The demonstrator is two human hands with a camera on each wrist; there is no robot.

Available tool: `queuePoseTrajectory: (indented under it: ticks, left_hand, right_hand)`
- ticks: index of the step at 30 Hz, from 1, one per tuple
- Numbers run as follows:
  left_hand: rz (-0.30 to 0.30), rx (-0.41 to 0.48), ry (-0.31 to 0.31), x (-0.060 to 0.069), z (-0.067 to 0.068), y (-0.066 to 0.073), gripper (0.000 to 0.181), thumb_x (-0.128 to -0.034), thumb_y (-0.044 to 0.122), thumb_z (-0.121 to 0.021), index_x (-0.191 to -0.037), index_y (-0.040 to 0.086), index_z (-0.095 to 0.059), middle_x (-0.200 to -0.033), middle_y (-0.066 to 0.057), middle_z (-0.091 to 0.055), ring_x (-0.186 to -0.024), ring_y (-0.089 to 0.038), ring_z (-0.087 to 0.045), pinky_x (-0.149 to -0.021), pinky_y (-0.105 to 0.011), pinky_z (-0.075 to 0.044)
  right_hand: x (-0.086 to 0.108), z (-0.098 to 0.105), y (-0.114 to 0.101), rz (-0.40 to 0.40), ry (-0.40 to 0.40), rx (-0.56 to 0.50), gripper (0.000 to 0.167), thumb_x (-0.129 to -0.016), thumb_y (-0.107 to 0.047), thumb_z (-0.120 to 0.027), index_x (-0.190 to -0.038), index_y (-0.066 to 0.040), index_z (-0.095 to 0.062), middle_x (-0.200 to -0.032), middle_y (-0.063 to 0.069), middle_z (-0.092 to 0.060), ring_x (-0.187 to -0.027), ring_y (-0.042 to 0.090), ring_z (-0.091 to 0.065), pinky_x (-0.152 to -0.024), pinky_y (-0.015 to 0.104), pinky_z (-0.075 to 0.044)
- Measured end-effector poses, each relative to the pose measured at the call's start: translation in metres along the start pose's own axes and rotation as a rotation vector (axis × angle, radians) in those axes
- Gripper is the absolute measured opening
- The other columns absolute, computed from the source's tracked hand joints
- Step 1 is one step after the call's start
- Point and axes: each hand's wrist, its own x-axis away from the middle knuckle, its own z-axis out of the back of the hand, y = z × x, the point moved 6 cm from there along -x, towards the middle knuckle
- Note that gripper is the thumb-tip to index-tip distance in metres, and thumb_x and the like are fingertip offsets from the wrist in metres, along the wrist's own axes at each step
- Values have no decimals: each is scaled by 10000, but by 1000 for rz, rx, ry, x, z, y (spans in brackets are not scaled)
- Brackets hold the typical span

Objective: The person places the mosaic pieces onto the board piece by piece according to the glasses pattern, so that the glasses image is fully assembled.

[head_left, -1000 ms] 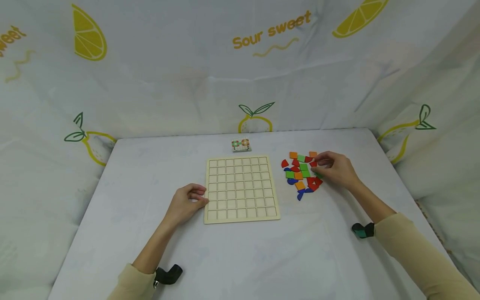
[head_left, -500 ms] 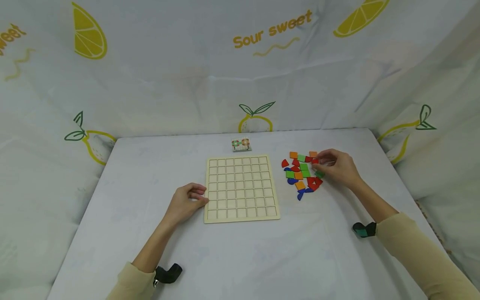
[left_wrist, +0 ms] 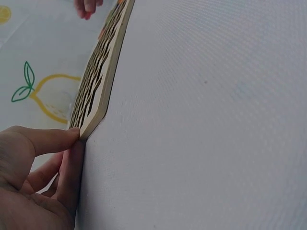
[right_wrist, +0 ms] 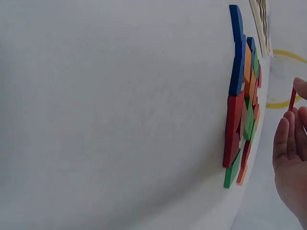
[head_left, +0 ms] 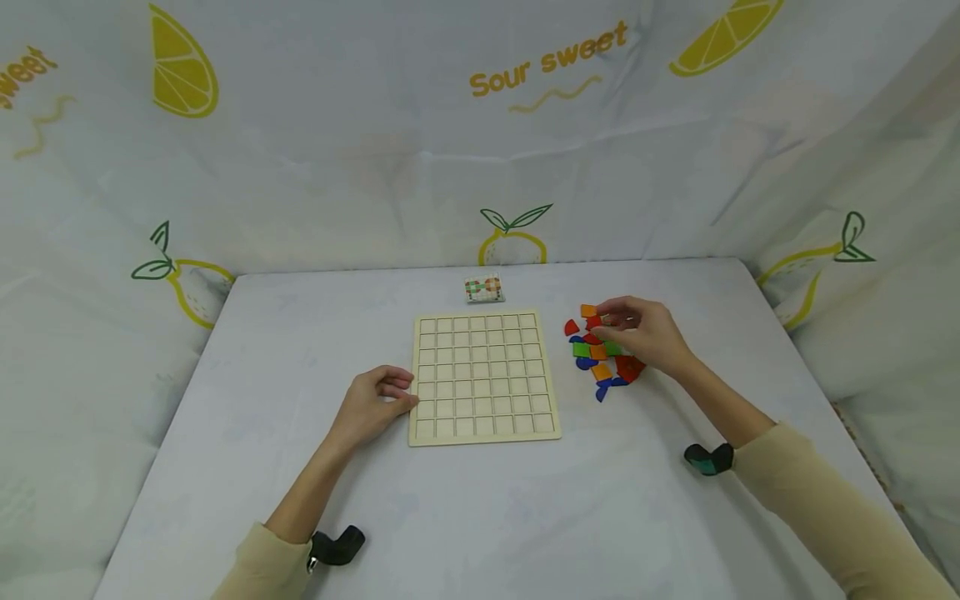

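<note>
The wooden grid board (head_left: 480,379) lies flat in the middle of the table. At its left edge is my left hand (head_left: 375,402); the left wrist view shows thumb and fingers gripping the board's edge (left_wrist: 98,108) near a corner. My right hand (head_left: 645,333) is over the pile of colored pieces, hiding part of it. Between its thumb and fingertips it pinches a thin red piece (right_wrist: 292,99), raised off the table. Below it lie orange squares (head_left: 597,352), green squares (head_left: 581,350), red pieces (head_left: 628,368) and blue pieces (head_left: 587,364), loosely grouped.
A small stack of patterned cards (head_left: 483,289) lies behind the board. The white table (head_left: 487,517) ends at a lemon-print curtain (head_left: 337,192) at the back. Black wrist devices (head_left: 337,546) sit at both sleeves.
My right hand takes up a red piece from the pile's right side, then lifts and moves left over the other pieces. My left hand stays at the board's edge.
</note>
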Motion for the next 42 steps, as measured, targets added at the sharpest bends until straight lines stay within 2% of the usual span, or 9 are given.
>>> queuePoseTrajectory:
  ticks: [6,13,17,24,29,36,42]
  left_hand:
    - [1,11,-4,0,0,0,362,-909,72,-846,-1245,8,-727,-1149,-166,-762,-908,-127,-727,-797,-179,-526]
    - [5,13,-5,-1,0,1,361,-911,73,-844,-1247,11,-727,-1149,-163,-764,-905,-121,-722,-804,-179,-524]
    - [7,2,0,-1,0,2,361,-914,73,-843,-1252,16,-728,-1145,-157,-766,-906,-125,-722,-809,-183,-521]
    - [16,18,3,0,-1,2,361,-912,60,-842,-1249,9,-726,-1152,-165,-759,-904,-125,-716,-790,-176,-524]
    - [10,11,3,1,-1,2,354,-917,82,-842,-1246,16,-730,-1144,-159,-759,-902,-121,-712,-798,-187,-520]
    - [-6,-12,7,3,0,3,342,-925,110,-840,-1240,27,-740,-1131,-150,-764,-906,-125,-719,-823,-214,-519]
    - [16,-9,1,2,0,2,355,-919,113,-841,-1252,47,-737,-1137,-127,-765,-908,-114,-715,-843,-215,-522]
  right_hand:
    - [-5,-17,-20,46,-79,-31,409,-972,-223,-837,-1304,-17,-719,-1223,212,-754,-1068,358,-712,-819,53,-507]
    - [-12,-39,-37,122,-135,-46,367,-945,-195,-861,-1256,-41,-741,-1197,156,-786,-1008,270,-709,-852,179,-574]
    - [-16,-52,-44,172,-168,-53,362,-928,-157,-871,-1240,-24,-747,-1180,161,-787,-979,260,-714,-829,179,-577]
    - [-25,-72,-51,195,-256,-86,350,-915,-153,-883,-1211,-18,-754,-1123,165,-789,-992,264,-742,-812,173,-570]
    - [-30,-78,-52,195,-294,-63,336,-922,-132,-871,-1210,-4,-755,-1115,169,-778,-1018,271,-728,-840,191,-585]
    - [-32,-80,-54,192,-296,-1,327,-936,-115,-851,-1224,4,-750,-1130,174,-771,-1045,291,-716,-933,403,-622]
    - [-34,-82,-54,183,-315,23,311,-952,-70,-821,-1250,-14,-753,-1156,176,-777,-1072,315,-744,-966,461,-625]
